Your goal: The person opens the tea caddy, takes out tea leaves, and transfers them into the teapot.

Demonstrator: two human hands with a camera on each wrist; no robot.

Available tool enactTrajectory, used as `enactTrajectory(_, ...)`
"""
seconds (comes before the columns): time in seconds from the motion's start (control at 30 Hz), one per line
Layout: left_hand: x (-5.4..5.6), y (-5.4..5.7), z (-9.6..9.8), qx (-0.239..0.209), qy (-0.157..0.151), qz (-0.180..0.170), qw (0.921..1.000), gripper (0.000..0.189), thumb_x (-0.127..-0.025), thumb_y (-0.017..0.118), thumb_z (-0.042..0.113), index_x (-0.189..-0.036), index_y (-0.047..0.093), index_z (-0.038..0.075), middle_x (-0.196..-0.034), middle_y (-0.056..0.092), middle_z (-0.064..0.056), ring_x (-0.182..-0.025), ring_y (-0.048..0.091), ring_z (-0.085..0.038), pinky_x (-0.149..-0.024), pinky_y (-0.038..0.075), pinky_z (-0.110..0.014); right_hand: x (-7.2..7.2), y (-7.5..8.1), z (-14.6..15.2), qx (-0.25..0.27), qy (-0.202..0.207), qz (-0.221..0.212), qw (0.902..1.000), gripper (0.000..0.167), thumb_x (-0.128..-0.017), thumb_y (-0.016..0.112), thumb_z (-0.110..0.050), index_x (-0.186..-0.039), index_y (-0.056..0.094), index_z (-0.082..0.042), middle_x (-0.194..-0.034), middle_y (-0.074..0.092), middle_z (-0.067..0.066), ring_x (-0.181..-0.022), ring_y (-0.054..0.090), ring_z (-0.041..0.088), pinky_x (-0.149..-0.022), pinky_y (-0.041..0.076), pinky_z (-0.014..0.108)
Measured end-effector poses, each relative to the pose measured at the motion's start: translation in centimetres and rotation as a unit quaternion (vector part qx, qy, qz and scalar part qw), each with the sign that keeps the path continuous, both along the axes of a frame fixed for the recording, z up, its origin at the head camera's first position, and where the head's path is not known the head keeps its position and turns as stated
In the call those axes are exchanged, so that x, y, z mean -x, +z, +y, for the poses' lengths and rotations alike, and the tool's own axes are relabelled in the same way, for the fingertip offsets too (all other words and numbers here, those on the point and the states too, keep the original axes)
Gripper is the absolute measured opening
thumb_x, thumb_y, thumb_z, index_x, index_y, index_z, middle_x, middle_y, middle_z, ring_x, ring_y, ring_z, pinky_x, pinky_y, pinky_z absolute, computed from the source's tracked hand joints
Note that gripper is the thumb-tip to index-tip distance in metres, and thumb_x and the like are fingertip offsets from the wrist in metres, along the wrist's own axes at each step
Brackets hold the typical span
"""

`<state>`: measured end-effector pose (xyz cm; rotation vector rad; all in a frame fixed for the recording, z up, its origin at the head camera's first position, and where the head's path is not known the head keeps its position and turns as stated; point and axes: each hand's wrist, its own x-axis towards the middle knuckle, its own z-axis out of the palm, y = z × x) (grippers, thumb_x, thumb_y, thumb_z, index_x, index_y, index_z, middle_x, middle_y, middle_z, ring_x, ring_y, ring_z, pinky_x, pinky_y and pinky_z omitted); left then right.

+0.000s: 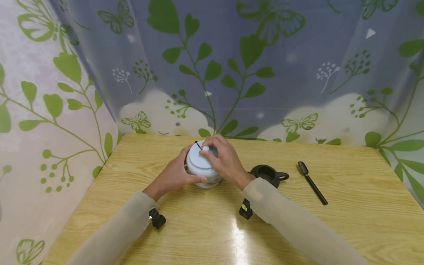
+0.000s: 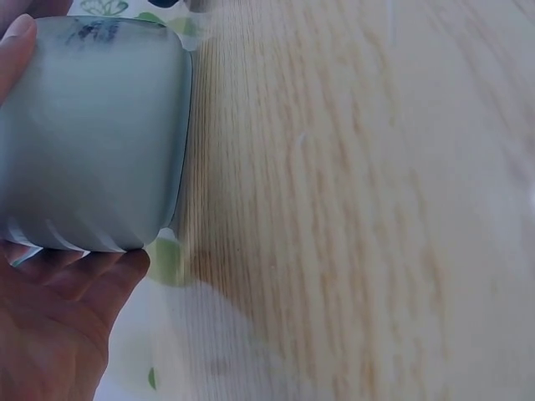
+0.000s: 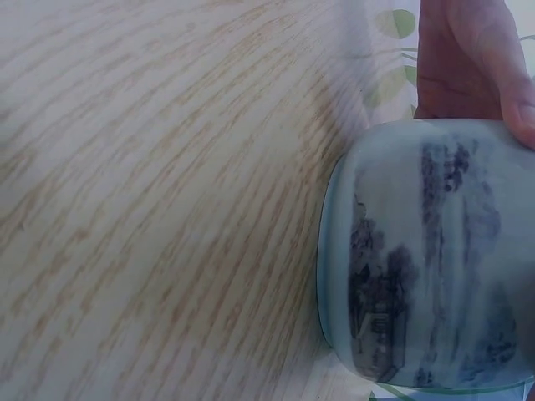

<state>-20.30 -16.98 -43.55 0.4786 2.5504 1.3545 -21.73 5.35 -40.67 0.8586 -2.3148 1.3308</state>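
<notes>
A pale porcelain jar stands upright on the wooden table, and its painted dark landscape shows on the jar's side in the right wrist view. My left hand grips the body from the left, thumb along the near side; its fingers lie against the wall in the left wrist view. On top sits a round pale lid with a small knob and a short black cord. My right hand pinches the knob between thumb and fingers, covering the lid's right part.
Right of the jar stands a small dark pot with a side handle, partly behind the right wrist. Farther right lies a black scoop with a long handle. A patterned curtain hangs behind the table.
</notes>
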Motion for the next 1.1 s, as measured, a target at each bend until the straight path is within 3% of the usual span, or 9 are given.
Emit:
enactTrajectory(0.33, 0.04, 0.18, -0.03, 0.003, 0.000, -0.001, 1.0000, 0.128, -0.082, 0.094, 0.056, -0.176, 0.011, 0.029, -0.172, 0.040, -0.006, -0.145, 0.055, -0.027, -0.114, 0.049, -0.055, 0.00, -0.01, -0.11, -0.018, -0.002, 0.009, 0.9998, 0.019, -0.103, 0.077, -0.017, -0.115, 0.071, -0.004, -0.128, 0.068, 0.013, -0.126, 0.067, 0.030, -0.111, 0.054, 0.047)
enactTrajectory(0.77, 0.02, 0.19, -0.16, -0.006, 0.001, -0.005, 1.0000, 0.129, -0.081, 0.095, 0.057, -0.175, 0.011, 0.030, -0.174, 0.036, -0.003, -0.148, 0.052, -0.026, -0.115, 0.049, -0.055, -0.14, 0.29, -0.10, -0.016, -0.004, -0.018, 0.9997, 0.020, -0.103, 0.078, -0.020, -0.116, 0.073, -0.006, -0.130, 0.068, 0.010, -0.127, 0.066, 0.028, -0.114, 0.053, 0.045)
enactTrajectory(1.1, 0.21, 0.23, 0.07, -0.007, -0.002, -0.002, 1.0000, 0.130, -0.080, 0.095, 0.057, -0.176, 0.012, 0.028, -0.172, 0.040, -0.004, -0.146, 0.054, -0.026, -0.115, 0.049, -0.054, -0.07, 0.27, -0.02, -0.004, -0.005, 0.017, 0.9998, 0.018, -0.101, 0.080, -0.015, -0.114, 0.072, -0.003, -0.126, 0.069, 0.012, -0.125, 0.066, 0.029, -0.113, 0.053, 0.045)
